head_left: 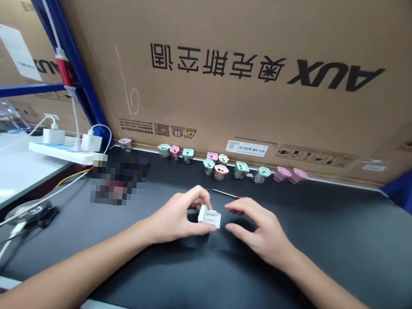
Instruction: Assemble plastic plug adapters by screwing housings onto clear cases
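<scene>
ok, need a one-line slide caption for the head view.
Left hand holds a white plastic housing, right hand beside it; small screwdriver and a row of pastel housings on a black mat.

Your white plastic socket housing looks smooth and matt. The thin steel screwdriver shaft behind it shines faintly. Under them, the black table has a smooth, matt top. The brown corrugated cardboard carton is dull paper, and the mint and pink plastic socket pieces show a soft sheen.
</scene>
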{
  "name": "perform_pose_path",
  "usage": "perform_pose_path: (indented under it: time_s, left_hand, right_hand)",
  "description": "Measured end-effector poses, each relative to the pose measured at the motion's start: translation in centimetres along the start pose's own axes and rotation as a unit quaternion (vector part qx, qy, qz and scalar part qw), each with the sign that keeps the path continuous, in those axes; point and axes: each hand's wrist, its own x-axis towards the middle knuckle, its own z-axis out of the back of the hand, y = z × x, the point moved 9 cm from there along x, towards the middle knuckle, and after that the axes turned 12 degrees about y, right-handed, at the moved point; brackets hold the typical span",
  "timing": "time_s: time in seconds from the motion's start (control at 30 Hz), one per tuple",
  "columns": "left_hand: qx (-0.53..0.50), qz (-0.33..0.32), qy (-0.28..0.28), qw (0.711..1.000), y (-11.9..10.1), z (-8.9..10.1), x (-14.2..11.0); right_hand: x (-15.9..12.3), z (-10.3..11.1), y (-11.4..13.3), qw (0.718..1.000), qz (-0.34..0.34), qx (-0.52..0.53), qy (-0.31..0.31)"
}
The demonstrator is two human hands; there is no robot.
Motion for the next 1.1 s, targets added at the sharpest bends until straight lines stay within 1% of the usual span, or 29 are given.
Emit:
perform_pose_path:
  time_s: [0.07, 0.17, 0.23, 0.33, 0.5, 0.7, 0.83, 0.93, 1.1]
  left_hand:
    - [0.030, 0.002, -0.008, 1.000, -0.1, 0.1, 0.0]
    - [0.107, 0.008, -0.018, 0.994, -0.5, 0.3, -0.1]
    - [0.147, 0.001, -0.018, 0.989, -0.9, 0.2, -0.1]
    - [0.177, -0.012, -0.013, 0.984, -1.2, -0.2, -0.1]
    - [0.199, -0.008, 0.006, 0.980, -1.3, -0.7, 0.0]
    - [0.193, -0.003, 0.024, 0.981, -1.1, -1.1, 0.1]
    - [0.200, -0.001, 0.026, 0.980, -0.6, -1.2, 0.2]
    - [0.199, 0.001, 0.038, 0.979, -0.2, -1.5, 0.2]
    - [0.210, 0.014, 0.051, 0.976, -0.2, -1.8, 0.3]
  right_hand:
    - [0.0, -0.5, 0.6, 1.000, 0.022, 0.011, 0.000]
    - [-0.1, -0.7, 1.0, 0.999, 0.044, 0.029, -0.007]
    - [-0.1, -0.8, 1.0, 0.998, 0.042, 0.042, -0.004]
    - [0.0, -1.1, 0.7, 0.998, 0.030, 0.061, 0.008]
    - [0.0, -1.7, 0.5, 0.997, 0.009, 0.072, 0.029]
    - [0.1, -1.9, 0.9, 0.997, -0.004, 0.060, 0.041]
    - [0.2, -2.3, 1.1, 0.997, -0.001, 0.046, 0.054]
    - [0.1, -2.4, 1.2, 0.998, 0.007, 0.026, 0.052]
    - [0.0, -2.5, 0.9, 0.998, 0.006, 0.012, 0.063]
